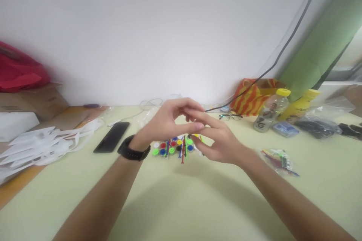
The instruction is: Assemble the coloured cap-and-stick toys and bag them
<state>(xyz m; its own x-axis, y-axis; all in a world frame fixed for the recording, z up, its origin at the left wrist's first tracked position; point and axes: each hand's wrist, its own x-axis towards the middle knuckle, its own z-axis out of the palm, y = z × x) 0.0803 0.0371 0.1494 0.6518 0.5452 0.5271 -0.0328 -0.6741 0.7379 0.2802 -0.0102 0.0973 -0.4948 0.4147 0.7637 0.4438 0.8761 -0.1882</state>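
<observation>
**Some bright bits (173, 144) lay on a pale green counter (68, 199)**

My left fingers (195, 126) were half curled. My right fingers (208, 119) were loosely spread, and their tips met the left ones above the counter. I couldn't tell if they held anything. The bright bits were partly hidden behind my hands. A black phone (111, 138) lay left. A striped bag (245, 99) stood right, near the white wall (135, 37).

Single head-worn cam, wearer's POV, facing fwd & down over desk (181, 211), wide FOV; hands (162, 122) (222, 141) fairly near, approx. mid-frame; wall (135, 37) farther back, across upper half, desk across lower half
</observation>
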